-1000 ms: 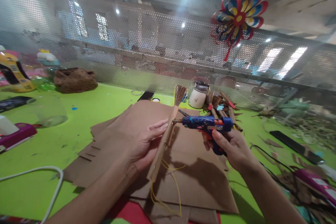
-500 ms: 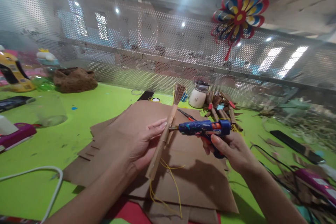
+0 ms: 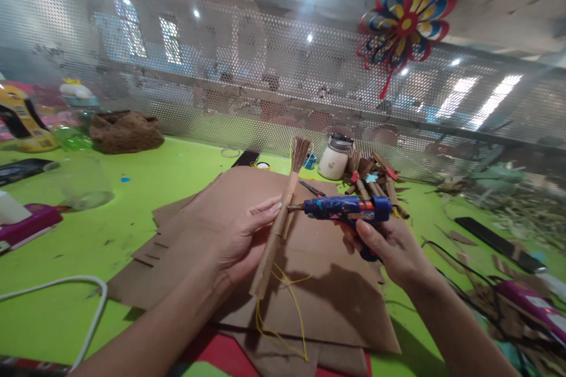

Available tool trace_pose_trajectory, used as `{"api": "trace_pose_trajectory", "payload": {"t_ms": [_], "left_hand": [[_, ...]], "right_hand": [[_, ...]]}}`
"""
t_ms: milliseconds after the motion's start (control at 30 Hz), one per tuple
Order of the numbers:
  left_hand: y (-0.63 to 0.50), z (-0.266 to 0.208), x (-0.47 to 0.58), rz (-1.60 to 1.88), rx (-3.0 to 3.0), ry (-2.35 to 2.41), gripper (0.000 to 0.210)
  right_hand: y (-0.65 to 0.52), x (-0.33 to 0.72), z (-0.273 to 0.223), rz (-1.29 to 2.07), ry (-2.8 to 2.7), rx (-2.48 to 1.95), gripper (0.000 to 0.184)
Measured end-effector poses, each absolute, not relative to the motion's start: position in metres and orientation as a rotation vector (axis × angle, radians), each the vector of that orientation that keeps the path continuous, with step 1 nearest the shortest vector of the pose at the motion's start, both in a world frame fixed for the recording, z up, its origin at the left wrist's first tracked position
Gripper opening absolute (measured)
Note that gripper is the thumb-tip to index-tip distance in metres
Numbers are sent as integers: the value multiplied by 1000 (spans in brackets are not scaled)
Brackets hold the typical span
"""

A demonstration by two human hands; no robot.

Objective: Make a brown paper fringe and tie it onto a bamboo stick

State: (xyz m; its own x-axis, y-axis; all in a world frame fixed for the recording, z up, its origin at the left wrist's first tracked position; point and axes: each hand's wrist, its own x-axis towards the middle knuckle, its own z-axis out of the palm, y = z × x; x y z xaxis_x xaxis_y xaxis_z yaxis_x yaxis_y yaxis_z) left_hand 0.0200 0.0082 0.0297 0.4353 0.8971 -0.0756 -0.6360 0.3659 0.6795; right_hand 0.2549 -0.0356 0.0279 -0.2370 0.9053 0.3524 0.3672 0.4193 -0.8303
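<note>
My left hand (image 3: pixel 252 235) is closed on a rolled brown paper tube (image 3: pixel 276 234), held at a slant above the cardboard. Its far end is frayed into a brush of thin strips, and yellow string (image 3: pixel 294 300) trails from its near end. In my right hand (image 3: pixel 389 244) is a blue hot glue gun (image 3: pixel 342 208) with orange parts, gripped by its handle. The gun's metal nozzle points left and meets the tube's right side, close to my left fingertips. Whether glue is coming out cannot be made out. Brown cardboard sheets (image 3: pixel 186 247) lie stacked beneath both hands.
Scissors (image 3: pixel 312 188) lie behind the glue gun. Beyond are a white jar (image 3: pixel 335 159) and a pile of small paper rolls (image 3: pixel 375 179). A dark phone (image 3: pixel 499 244), cables and paper scraps lie right; a clear plastic cup (image 3: pixel 86 185) stands left on the green table (image 3: pixel 132 188).
The glue gun's nozzle has shifted slightly up along the tube. The tube's near end has swung a little to the right. Both hands keep their holds.
</note>
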Motion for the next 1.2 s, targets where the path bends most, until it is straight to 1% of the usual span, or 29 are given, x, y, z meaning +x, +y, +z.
{"api": "trace_pose_trajectory", "payload": {"t_ms": [233,333,567,833,1200], "left_hand": [[9,30,21,1052,614,474,26],[10,30,21,1051,616,474,23],[8,29,22,1037,609,477,27],[8,29,22,1041,622,457,26],[9,32,21,1061,649,471,23]], "right_hand": [[-40,253,34,741,-1893,-1114,38],[-40,253,34,740,-1893,-1115,38],[-35,253,28,723,-1761,-1105,34],[-36,253,28,742,-1787,-1117,32],[-42,250,33,738,-1921,-1137,39]]}}
